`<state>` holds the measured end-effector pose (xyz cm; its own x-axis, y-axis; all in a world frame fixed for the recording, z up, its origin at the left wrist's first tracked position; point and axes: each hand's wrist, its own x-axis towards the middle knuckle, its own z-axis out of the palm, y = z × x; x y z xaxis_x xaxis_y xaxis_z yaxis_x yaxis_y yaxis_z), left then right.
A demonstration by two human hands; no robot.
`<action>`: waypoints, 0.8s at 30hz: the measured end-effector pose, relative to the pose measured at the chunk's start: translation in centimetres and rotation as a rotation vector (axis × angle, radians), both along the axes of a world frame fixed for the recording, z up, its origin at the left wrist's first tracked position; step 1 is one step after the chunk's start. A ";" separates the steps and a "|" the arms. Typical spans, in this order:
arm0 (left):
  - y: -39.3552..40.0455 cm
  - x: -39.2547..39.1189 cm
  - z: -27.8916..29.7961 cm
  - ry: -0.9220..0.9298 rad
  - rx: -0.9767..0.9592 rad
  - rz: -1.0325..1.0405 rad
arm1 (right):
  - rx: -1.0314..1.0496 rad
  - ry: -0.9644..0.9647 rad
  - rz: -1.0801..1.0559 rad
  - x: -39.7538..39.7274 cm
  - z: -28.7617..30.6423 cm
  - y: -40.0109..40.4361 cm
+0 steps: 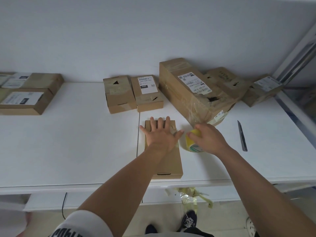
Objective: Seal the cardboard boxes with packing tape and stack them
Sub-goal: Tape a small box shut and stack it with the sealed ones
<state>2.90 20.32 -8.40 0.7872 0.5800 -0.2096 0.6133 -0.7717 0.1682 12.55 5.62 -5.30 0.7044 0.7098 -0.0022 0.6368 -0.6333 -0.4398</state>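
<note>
1. Nearest the camera, at 6 o'clock, two bare forearms reach up from the bottom edge; a white sleeve (82,224) covers the left upper arm, and dark sneakers (188,221) stand on the floor below.
2. At the centre, a flat cardboard box (171,161) lies lengthwise on the white table (77,142), its near end close to the table's front edge.
3. The left hand (160,134) lies flat on the far half of this box, fingers straight and spread, palm pressing down.
4. Just beside the box, at 3 o'clock from it, the right hand (206,137) curls its fingers over a yellow roll of packing tape (192,142), gripping it as it stands on edge on the table.
5. Farther toward 3 o'clock, a dark utility knife (242,135) lies alone on the table.
6. At 12 o'clock, two small boxes (133,94) sit side by side against the wall.
7. At 1 to 2 o'clock, a large torn box (193,89) wrapped in clear tape leans among other boxes.
8. At 9 o'clock, labelled boxes (27,94) rest near the table's left end.
9. At 5 o'clock, crumpled tape scraps (189,195) hang below the table's front edge.
</note>
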 end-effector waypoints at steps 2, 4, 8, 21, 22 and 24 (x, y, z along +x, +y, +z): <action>0.2 0.0 -0.1 -0.053 -0.013 0.027 | 0.072 0.047 -0.020 -0.1 -0.1 -0.2; 0.4 0.0 -0.2 -0.115 -0.012 0.050 | 0.162 0.091 -0.036 -0.3 -0.4 -0.8; 0.5 0.2 -0.2 -0.175 -0.025 0.070 | 0.240 0.226 -0.068 -1.1 -1.0 -2.9; 2.9 -2.0 1.9 -0.507 -0.409 0.225 | 0.409 0.214 -0.211 -2.1 -2.0 -2.5; 3.2 -2.3 1.9 -0.540 -0.441 0.252 | 0.454 0.220 -0.232 -2.6 -2.0 -1.9; 3.9 -2.8 1.7 -0.622 -0.568 0.310 | 0.552 0.249 -0.285 -3.8 -1.8 -0.7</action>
<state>0.12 24.24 -6.67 0.6792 0.7245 -0.1175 0.4508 -0.2855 0.8457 8.79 4.90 -7.13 0.8899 0.4397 0.1214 0.3157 -0.4016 -0.8597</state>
